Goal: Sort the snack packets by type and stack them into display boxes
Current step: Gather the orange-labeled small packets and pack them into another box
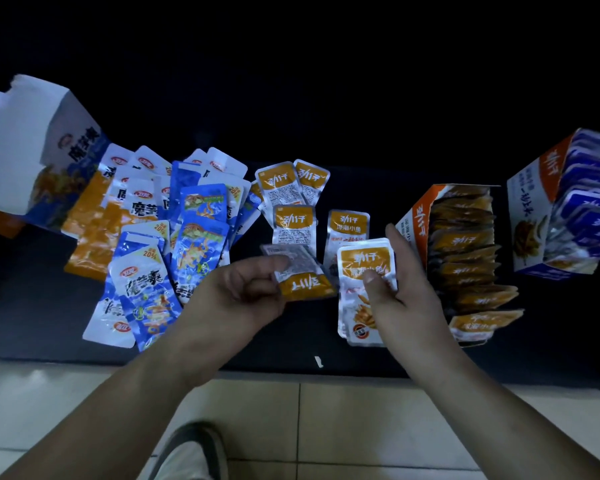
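Observation:
My left hand (243,292) pinches one orange-and-silver fish packet (300,275), back side up and upside down. My right hand (406,289) holds a small stack of the same orange packets (361,268), thumb pressed on the top one. Several more orange packets (293,197) lie loose on the black table beyond my hands. To the right stands an orange display box (413,223) filled with a row of orange packets (465,258). A heap of blue and orange konjac packets (160,237) covers the table's left side.
A white and blue display box (32,150) stands open at the far left. A blue display box (530,209) packed with blue packets stands at the far right. The black table's front edge (291,370) runs above a tiled floor, where my shoe (187,452) shows.

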The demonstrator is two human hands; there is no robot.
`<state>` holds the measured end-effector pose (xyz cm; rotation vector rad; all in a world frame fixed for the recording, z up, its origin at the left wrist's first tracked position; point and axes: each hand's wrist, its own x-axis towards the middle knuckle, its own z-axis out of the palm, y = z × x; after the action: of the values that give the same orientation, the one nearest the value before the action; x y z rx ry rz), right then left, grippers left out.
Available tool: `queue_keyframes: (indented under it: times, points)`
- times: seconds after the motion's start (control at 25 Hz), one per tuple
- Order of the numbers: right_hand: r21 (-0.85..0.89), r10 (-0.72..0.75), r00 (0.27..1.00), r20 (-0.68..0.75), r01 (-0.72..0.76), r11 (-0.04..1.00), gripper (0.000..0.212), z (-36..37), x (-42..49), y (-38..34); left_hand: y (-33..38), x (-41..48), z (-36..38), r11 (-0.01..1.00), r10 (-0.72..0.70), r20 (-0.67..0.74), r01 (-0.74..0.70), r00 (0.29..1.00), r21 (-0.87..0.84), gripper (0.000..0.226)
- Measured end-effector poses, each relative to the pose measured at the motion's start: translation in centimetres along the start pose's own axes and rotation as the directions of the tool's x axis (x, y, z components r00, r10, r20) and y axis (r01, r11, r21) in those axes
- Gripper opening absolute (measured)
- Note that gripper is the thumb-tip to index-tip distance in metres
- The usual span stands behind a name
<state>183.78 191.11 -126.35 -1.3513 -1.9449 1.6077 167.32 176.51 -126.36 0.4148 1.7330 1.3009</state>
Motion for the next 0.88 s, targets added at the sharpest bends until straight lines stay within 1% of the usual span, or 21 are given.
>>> queue_keyframes:
  times: [0.04, 0.08, 0.12, 0.16, 0.24, 0.28, 0.32, 0.36, 0.48, 0.56, 0.64, 0.68, 0.72, 0.76, 0.8, 0.84, 0.88]
  points:
    - [0.016, 0.018, 1.0, -0.014, -0.017, 1.0, 0.064, 0.1, 0.0, 0.1, 0.0, -0.2, 0.0, 0.997, 0.055, -0.066, -0.051, 0.996, 0.057, 0.028]
    - [0.035, 0.037, 0.999, -0.028, -0.036, 0.999, 0.064, 0.2, 0.1, 0.2, -0.1, -0.3, 0.0, 0.993, 0.098, -0.116, -0.089, 0.988, 0.075, 0.012]
    - [0.048, 0.046, 0.998, -0.038, -0.044, 0.998, 0.064, 0.3, 0.1, 0.2, -0.1, -0.5, 0.1, 0.989, 0.127, -0.144, -0.115, 0.981, 0.089, 0.007]
    - [0.052, 0.045, 0.998, -0.033, -0.043, 0.998, 0.064, 0.5, 0.1, 0.1, -0.4, -0.5, 0.1, 0.99, 0.126, -0.164, -0.112, 0.978, 0.091, 0.017]
    - [0.058, 0.035, 0.999, -0.002, -0.035, 0.998, 0.063, 0.6, 0.0, -0.1, -0.3, -0.8, 0.4, 0.998, 0.048, -0.15, -0.052, 0.988, -0.027, 0.023]
    - [0.052, 0.042, 0.999, 0.012, -0.043, 0.998, 0.062, 0.8, 0.0, -0.3, 0.0, -1.0, 0.6, 0.996, 0.012, -0.117, -0.022, 0.993, -0.086, 0.024]
    - [0.041, 0.048, 0.999, 0.023, -0.049, 0.998, 0.06, 0.9, -0.1, -0.5, 0.0, -1.2, 0.9, 0.994, 0.001, -0.069, -0.009, 0.998, -0.107, 0.023]
    - [0.047, 0.044, 0.999, 0.032, -0.045, 0.998, 0.057, 1.0, -0.1, -0.5, -0.1, -1.3, 1.3, 0.997, 0.005, -0.036, -0.008, 0.999, -0.079, 0.022]
    - [0.099, 0.027, 0.998, 0.06, -0.033, 0.995, 0.051, 1.8, -0.6, -1.1, -0.8, -1.2, 2.2, 0.99, 0.082, -0.052, -0.076, 0.995, 0.12, 0.022]
    - [0.125, 0.022, 0.998, 0.061, -0.03, 0.992, 0.048, 2.1, -1.2, -2.1, -0.6, -1.4, 3.0, 0.983, 0.138, -0.073, -0.127, 0.988, 0.133, 0.02]
    - [0.15, 0.005, 0.996, 0.084, -0.018, 0.989, 0.054, 2.1, -1.8, -3.0, -0.5, -1.7, 3.8, 0.974, 0.208, -0.069, -0.2, 0.976, 0.103, 0.016]
    - [0.142, -0.011, 0.995, 0.099, -0.003, 0.99, 0.06, 1.9, -1.9, -3.1, -0.7, -1.9, 4.0, 0.957, 0.262, -0.08, -0.248, 0.962, 0.15, 0.022]
    - [0.121, -0.017, 0.994, 0.105, 0.004, 0.993, 0.064, 1.6, -2.1, -3.3, -1.0, -2.1, 4.3, 0.917, 0.338, -0.096, -0.305, 0.936, 0.258, 0.032]
    - [0.108, -0.016, 0.994, 0.112, 0.004, 0.994, 0.064, 1.2, -2.4, -3.4, -1.1, -2.3, 4.4, 0.857, 0.415, -0.104, -0.35, 0.904, 0.379, 0.045]
    - [0.105, -0.016, 0.993, 0.114, 0.004, 0.994, 0.064, 0.7, -2.8, -3.7, -1.1, -2.7, 4.7, 0.819, 0.454, -0.095, -0.373, 0.886, 0.436, 0.058]
    - [0.106, -0.015, 0.993, 0.113, 0.003, 0.994, 0.063, 0.0, -3.4, -3.6, -0.7, -3.4, 5.5, 0.827, 0.443, -0.057, -0.383, 0.895, 0.413, 0.067]
    - [0.113, -0.023, 0.995, 0.101, 0.012, 0.994, 0.063, -0.8, -4.0, -3.6, -0.1, -4.2, 6.3, 0.855, 0.411, 0.006, -0.387, 0.912, 0.344, 0.07]
